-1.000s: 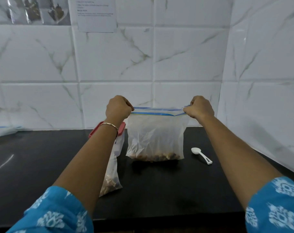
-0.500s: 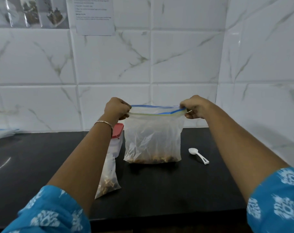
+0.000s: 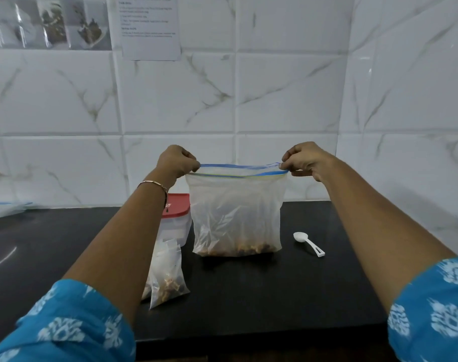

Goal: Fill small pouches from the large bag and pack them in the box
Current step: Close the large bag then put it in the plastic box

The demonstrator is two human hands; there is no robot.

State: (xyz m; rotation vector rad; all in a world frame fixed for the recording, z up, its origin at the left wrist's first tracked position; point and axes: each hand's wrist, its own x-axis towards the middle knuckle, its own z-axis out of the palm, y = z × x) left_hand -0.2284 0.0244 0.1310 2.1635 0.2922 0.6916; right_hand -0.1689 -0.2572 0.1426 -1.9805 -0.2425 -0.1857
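Observation:
A large clear zip bag (image 3: 237, 212) with a blue seal strip stands upright on the black counter (image 3: 249, 288), brown pieces lying in its bottom. My left hand (image 3: 177, 161) pinches the left end of its top edge and my right hand (image 3: 305, 160) pinches the right end, stretching the seal between them. Small clear pouches (image 3: 167, 273) with brown pieces inside lie on the counter beside my left forearm. Behind them stands a clear box with a red lid (image 3: 177, 216), partly hidden by my arm.
A white plastic spoon (image 3: 307, 242) lies on the counter right of the bag. More clear bags (image 3: 5, 209) lie at the far left against the tiled wall. A printed sheet (image 3: 149, 27) hangs on the wall above. The counter's front edge runs below my arms.
My view has tilted and shifted a little, so the red-lidded box and pouches show more. Both hands keep their pinch on the bag's top; its blue seal lines now show a narrow gap.

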